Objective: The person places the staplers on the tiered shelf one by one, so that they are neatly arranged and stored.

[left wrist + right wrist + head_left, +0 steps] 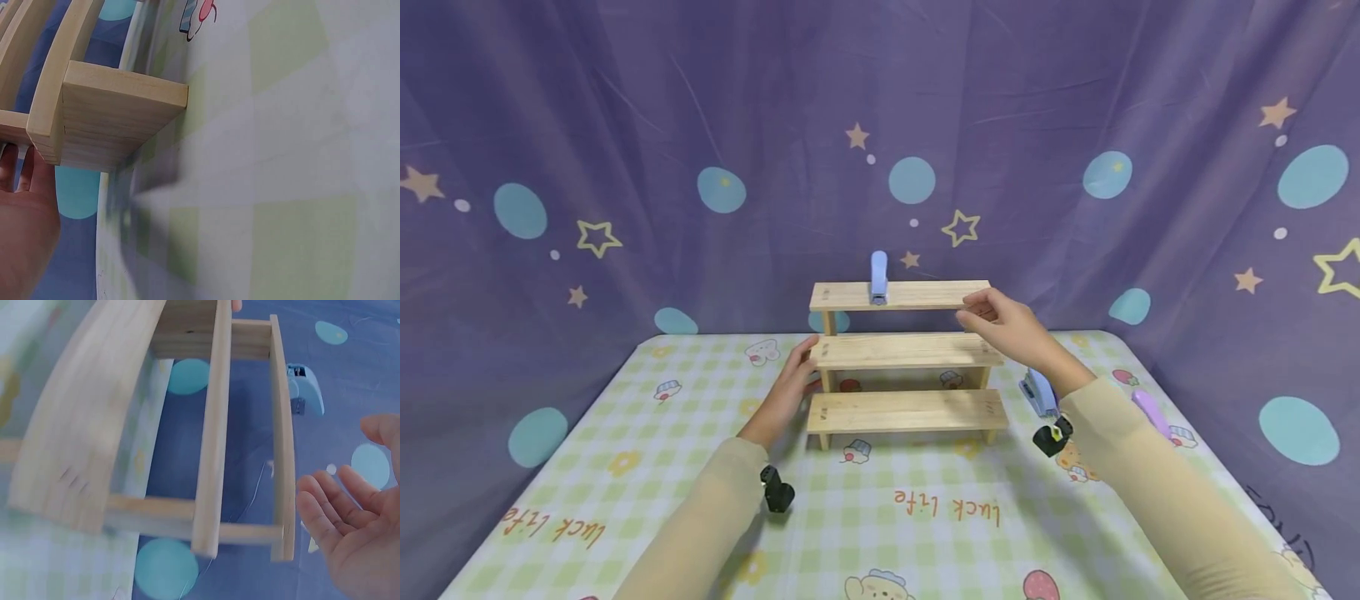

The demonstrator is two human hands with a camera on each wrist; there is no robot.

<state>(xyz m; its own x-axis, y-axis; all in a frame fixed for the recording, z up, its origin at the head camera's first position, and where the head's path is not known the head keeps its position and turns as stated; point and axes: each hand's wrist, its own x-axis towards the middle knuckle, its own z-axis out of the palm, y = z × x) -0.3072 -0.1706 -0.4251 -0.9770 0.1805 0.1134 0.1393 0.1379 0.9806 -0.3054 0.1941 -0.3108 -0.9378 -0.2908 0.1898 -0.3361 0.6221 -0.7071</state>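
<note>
A three-tier wooden shelf rack (910, 352) stands on the table. My left hand (788, 387) is at the rack's left side, its fingers lying along the end of the middle shelf; in the left wrist view that hand (28, 219) reaches up to the wood, its fingertips partly hidden. A light blue stapler (878, 279) sits on the top shelf, left of its middle. By the top shelf's right end hovers my right hand (1007, 321), fingers loosely bent. In the right wrist view the palm of this hand (362, 519) shows bare, apart from the stapler (305, 390).
Another blue stapler (1039, 393) lies on the table right of the rack, under my right forearm. Farther right is a purple object (1150, 412). A red item (812, 386) peeks out by my left hand. A purple curtain (775, 125) hangs behind the checked tablecloth (662, 467).
</note>
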